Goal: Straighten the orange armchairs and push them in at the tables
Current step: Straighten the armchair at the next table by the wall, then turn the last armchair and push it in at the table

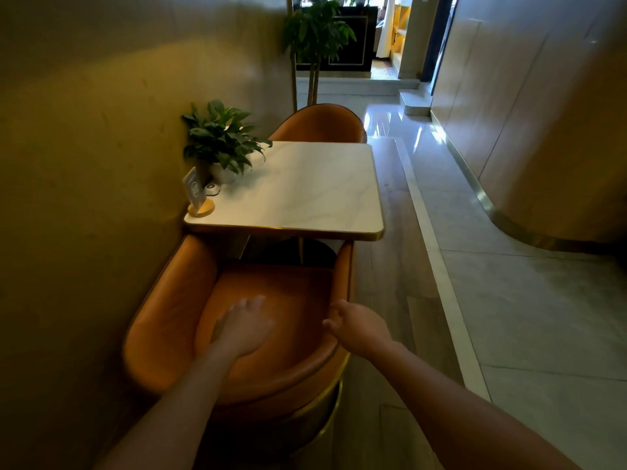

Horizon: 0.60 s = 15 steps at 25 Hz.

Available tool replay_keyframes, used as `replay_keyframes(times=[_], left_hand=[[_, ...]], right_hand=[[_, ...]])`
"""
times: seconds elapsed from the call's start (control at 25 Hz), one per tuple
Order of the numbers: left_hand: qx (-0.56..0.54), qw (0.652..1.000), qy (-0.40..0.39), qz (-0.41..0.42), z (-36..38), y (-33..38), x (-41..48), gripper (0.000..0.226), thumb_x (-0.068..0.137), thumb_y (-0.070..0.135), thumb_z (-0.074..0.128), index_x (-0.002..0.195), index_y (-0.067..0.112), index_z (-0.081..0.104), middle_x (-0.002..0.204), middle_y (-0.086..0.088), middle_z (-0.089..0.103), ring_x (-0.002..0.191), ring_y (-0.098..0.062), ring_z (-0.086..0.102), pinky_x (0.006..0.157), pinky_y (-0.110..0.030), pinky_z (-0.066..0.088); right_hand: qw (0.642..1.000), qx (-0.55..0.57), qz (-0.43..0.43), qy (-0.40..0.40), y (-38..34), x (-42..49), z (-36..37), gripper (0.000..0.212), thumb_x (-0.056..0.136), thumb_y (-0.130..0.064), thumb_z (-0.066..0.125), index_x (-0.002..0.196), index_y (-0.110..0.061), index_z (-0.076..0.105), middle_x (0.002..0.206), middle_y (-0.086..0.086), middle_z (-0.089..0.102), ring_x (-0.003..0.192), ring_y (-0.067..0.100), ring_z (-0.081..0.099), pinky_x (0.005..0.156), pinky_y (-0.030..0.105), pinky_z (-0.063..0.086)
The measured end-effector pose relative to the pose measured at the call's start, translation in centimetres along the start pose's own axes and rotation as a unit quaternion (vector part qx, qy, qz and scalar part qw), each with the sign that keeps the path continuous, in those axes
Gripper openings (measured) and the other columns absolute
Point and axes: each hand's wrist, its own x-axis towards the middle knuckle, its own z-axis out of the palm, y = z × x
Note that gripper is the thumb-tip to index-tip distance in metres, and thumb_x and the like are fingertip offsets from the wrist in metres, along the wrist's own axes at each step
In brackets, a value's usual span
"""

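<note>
Dim, warm-yellow light overall. The bright source is the doorway far beyond the right hand, throwing white glare on the glossy floor tiles between. The left hand and the rim of the near armchair beside it are motion-blurred — walls bow at the frame edges.

The head camera is looking down and forward, sitting close above the armchair. It's facing the table beyond.

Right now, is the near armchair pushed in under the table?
Not fully. The armchair meets the table edge only with its arm tips; the seat lies wholly out.
</note>
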Motion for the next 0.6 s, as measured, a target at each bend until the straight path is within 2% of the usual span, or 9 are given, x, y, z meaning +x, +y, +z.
replay_keyframes(times=[0.2, 0.36, 0.6], left_hand=[[-0.030, 0.998, 0.043, 0.029, -1.2, 11.2, 3.6, 0.061, 0.096, 0.040, 0.053, 0.152, 0.029, 0.030, 0.151, -0.006, 0.037, 0.137, -0.027, 0.035, 0.107, -0.045, 0.040], [-0.018, 0.995, 0.079, 0.058, -2.2, 19.4, 6.9, 0.060, 0.098, 0.039, 0.052, 0.152, 0.028, 0.030, 0.151, -0.006, 0.038, 0.138, -0.026, 0.035, 0.110, -0.045, 0.037], [0.004, 0.994, 0.072, 0.078, -2.5, 26.8, 13.6, 0.058, 0.096, 0.041, 0.051, 0.150, 0.028, 0.034, 0.145, -0.004, 0.045, 0.134, -0.024, 0.040, 0.110, -0.047, 0.037]], right_hand=[[0.999, 0.045, -0.009, 0.012, 7.2, 2.2, -7.8, 0.050, 0.097, -0.051, 0.055, 0.139, -0.025, 0.048, 0.115, -0.003, 0.067, 0.097, 0.012, 0.065, 0.077, 0.029, 0.056], [0.998, 0.045, -0.027, 0.044, 11.8, 5.2, -13.7, 0.049, 0.097, -0.050, 0.054, 0.140, -0.026, 0.048, 0.117, -0.005, 0.066, 0.096, 0.008, 0.063, 0.071, 0.022, 0.049], [0.998, 0.014, -0.027, 0.051, 17.8, 11.0, -18.5, 0.048, 0.097, -0.052, 0.054, 0.137, -0.027, 0.050, 0.123, -0.003, 0.065, 0.105, 0.011, 0.062, 0.080, 0.026, 0.051]])
